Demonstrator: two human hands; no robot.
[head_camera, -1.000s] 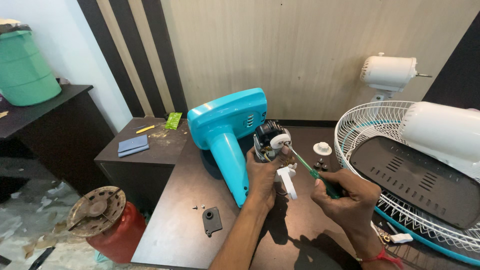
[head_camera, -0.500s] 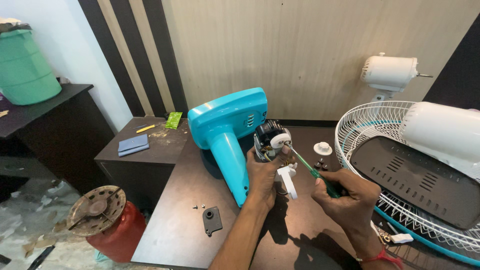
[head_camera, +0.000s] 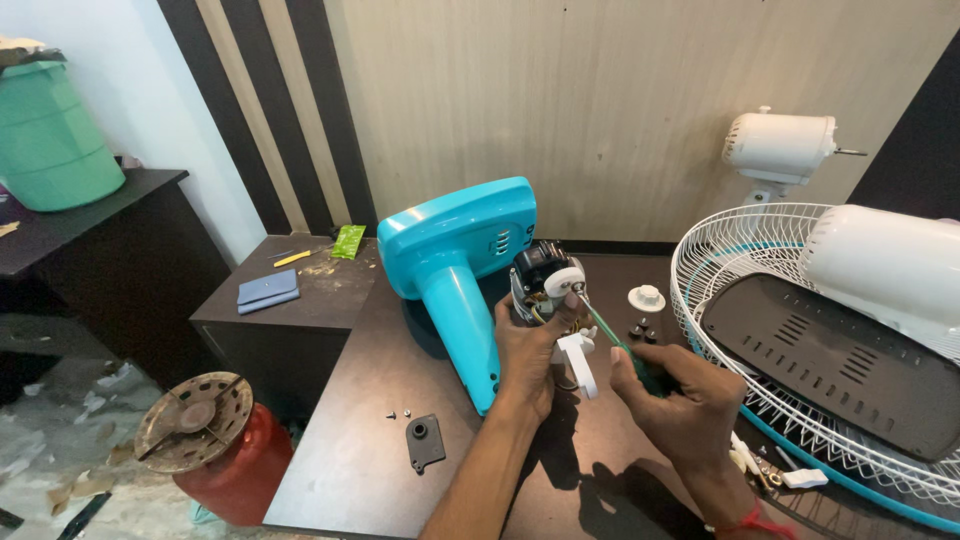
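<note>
Left hand (head_camera: 528, 350) closed around fan motor (head_camera: 540, 278), held above the dark table (head_camera: 350, 450), right of the teal fan housing (head_camera: 455, 260). Right hand (head_camera: 680, 400) grips green-handled screwdriver (head_camera: 615, 340), tip at the motor.

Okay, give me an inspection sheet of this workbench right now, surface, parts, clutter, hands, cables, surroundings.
Surface: dark brown wooden table, dusty.
Job's things: small black fan motor beside turquoise plastic fan housing; green-handled screwdriver tip at the motor.
Clutter: black plastic plate, two small screws, white knob, white wire fan guard.
Hands: left hand grips the motor; right hand holds the screwdriver.
Cables: nothing seen.
Surroundings: green plastic bin, red gas cylinder, white fan head.
</note>
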